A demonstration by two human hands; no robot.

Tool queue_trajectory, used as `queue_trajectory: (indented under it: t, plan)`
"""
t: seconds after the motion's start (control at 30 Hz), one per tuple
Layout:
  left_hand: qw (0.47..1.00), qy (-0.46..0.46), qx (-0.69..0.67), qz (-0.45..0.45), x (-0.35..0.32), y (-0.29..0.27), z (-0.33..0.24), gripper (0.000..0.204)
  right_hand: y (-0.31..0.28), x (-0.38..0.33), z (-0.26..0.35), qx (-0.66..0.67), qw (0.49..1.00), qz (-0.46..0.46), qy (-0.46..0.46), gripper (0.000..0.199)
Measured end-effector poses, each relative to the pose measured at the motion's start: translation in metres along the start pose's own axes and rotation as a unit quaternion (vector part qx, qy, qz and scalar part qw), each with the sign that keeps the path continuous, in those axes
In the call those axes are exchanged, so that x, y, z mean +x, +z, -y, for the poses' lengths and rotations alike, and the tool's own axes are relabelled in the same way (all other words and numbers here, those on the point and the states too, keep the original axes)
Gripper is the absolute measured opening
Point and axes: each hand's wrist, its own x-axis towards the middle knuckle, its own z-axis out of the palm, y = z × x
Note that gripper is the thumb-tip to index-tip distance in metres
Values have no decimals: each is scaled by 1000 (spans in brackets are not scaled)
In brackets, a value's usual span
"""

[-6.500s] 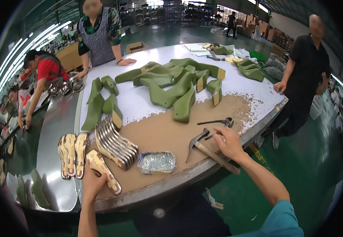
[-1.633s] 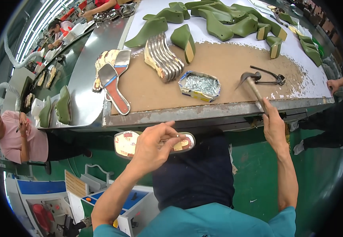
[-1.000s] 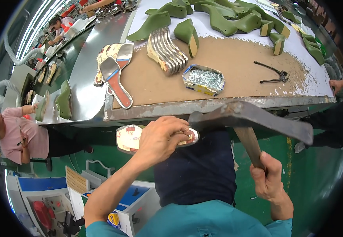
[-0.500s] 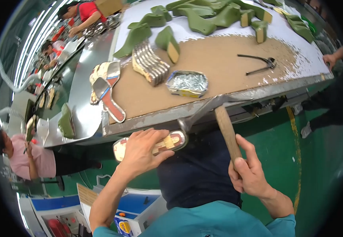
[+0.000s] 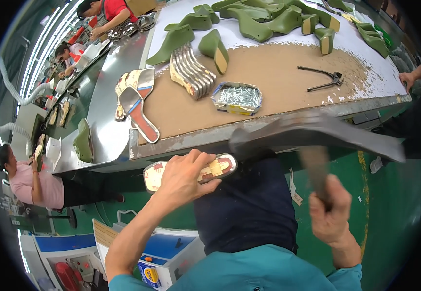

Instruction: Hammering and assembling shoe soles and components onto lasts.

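Observation:
My left hand (image 5: 185,175) is closed over a sole-shaped shoe piece (image 5: 226,165) in front of the table edge. Cream and reddish-brown patches cover its upper face, and a pale rim runs round it; my palm hides its middle. My right hand (image 5: 331,213) grips the wooden handle of a hammer (image 5: 312,133). Its long dark head, blurred by motion, is raised to the right of the shoe piece, apart from most of it. On the table beyond stands a small tray (image 5: 234,111) full of short nails (image 5: 239,96).
Pincers (image 5: 335,79) lie open on the brown worktop (image 5: 273,68). Insoles (image 5: 145,127) lie at its left, near a row of silver-edged curved pieces (image 5: 193,72). Green shoe lasts (image 5: 256,29) crowd the back. People work at the left; another person's hand (image 5: 407,79) rests at the right corner.
The hammer has swung up and to the right with my right hand, away from the shoe piece's end. My left hand still holds the shoe piece. The view has shifted slightly.

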Motion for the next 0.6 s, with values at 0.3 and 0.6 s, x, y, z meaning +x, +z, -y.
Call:
queue_trajectory:
  t: [0.3,0.6]
  plan:
    - [1000,23,-13,-10,-2,6,8,45,19,23,-9,-145,981,6,-131,47]
    - [1000,-4,-25,0,-2,4,9,47,48,-9,-24,-140,987,80,-21,35]
